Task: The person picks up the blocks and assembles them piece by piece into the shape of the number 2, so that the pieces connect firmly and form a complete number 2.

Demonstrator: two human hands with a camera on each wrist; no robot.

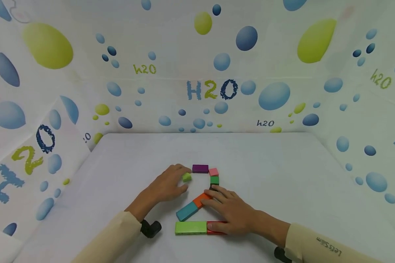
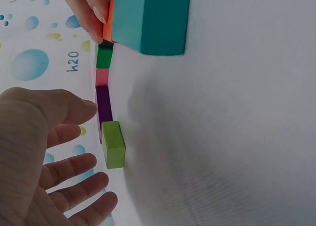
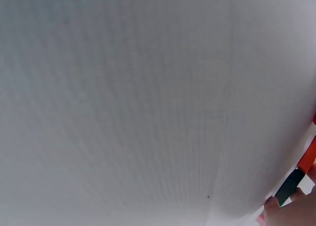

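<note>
My left hand (image 1: 171, 184) hovers around a small light green block (image 1: 187, 177), its fingers spread and apart from the block in the left wrist view. That block (image 2: 114, 147) stands near one end of a purple block (image 1: 200, 168). A curving line continues with pink (image 1: 213, 171), green (image 1: 214, 180), dark (image 3: 289, 186), orange (image 1: 199, 200) and teal (image 1: 186, 211) blocks. Over the lower bend lies my right hand (image 1: 235, 212), fingertips at the dark and orange blocks, thumb on a red block (image 1: 216, 232). This hand partly covers the dark and red blocks.
A long light green block (image 1: 191, 228) lies end to end with the red one at the front. All rest on a white cloth-covered table (image 1: 266, 157). Behind stands a patterned backdrop (image 1: 171, 36). Black wrist devices (image 1: 150, 229) sit under both sleeves.
</note>
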